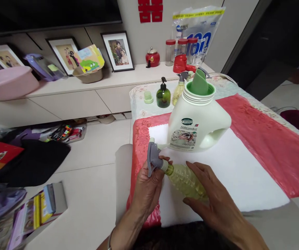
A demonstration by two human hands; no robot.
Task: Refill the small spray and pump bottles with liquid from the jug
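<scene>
A translucent yellow-green spray bottle with a grey trigger head lies tilted between my two hands, above the white sheet on the table. My left hand is closed around its neck, just under the trigger. Around the bottle's body, near the base, my right hand has its thumb and fingers on either side. Just beyond them a large white detergent jug stands upright, with a green spout in its mouth.
Behind the jug are a green pump bottle, a second spray bottle, a pale green cap and a red object. Glass jars and framed photos line the cabinet. Boxes sit on the floor at left.
</scene>
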